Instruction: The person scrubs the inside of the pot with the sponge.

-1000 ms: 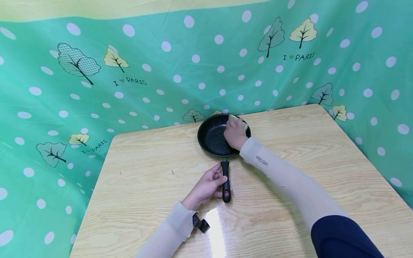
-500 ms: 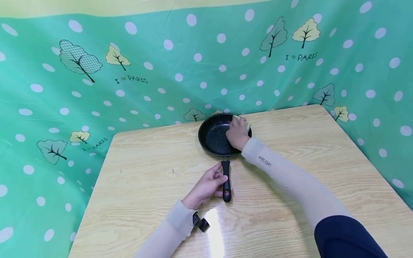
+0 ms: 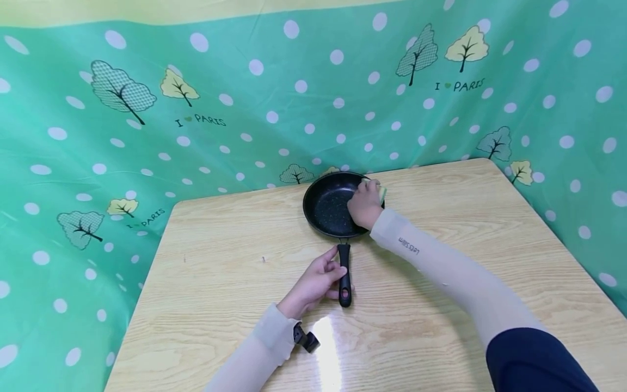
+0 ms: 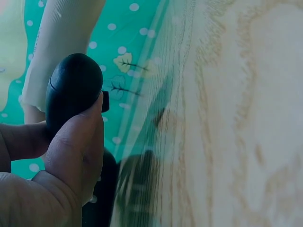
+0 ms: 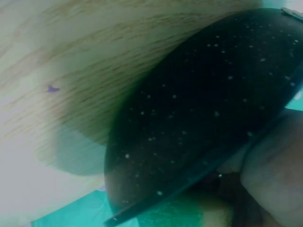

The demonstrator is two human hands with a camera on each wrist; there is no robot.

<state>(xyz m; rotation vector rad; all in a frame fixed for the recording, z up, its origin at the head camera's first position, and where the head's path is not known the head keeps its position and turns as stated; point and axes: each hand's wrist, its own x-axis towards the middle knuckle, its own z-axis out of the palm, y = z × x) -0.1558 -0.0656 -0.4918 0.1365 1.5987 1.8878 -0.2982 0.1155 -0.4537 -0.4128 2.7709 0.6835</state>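
Observation:
A black speckled frying pan (image 3: pixel 329 209) is at the table's back edge, its handle (image 3: pixel 344 283) toward the person. The left hand (image 3: pixel 315 283) grips that handle; the left wrist view shows its fingers and thumb (image 4: pixel 71 151) around the handle's dark end (image 4: pixel 73 90). Over the right side of the pan's inside, the right hand (image 3: pixel 364 204) holds a pale yellow-green sponge (image 3: pixel 382 193), mostly hidden by the fingers. In the right wrist view the pan's speckled outer side (image 5: pixel 189 113) fills the middle, with the right hand (image 5: pixel 277 165) at its rim.
The wooden table (image 3: pixel 220 272) extends to both sides of the pan. Behind it and along its sides hangs a green dotted curtain (image 3: pixel 220 163) with printed trees. A dark device (image 3: pixel 306 338) is strapped to the left wrist.
My right hand has moved slightly right with the sponge, toward the pan's right rim. The left hand keeps its grip on the handle, almost unmoved.

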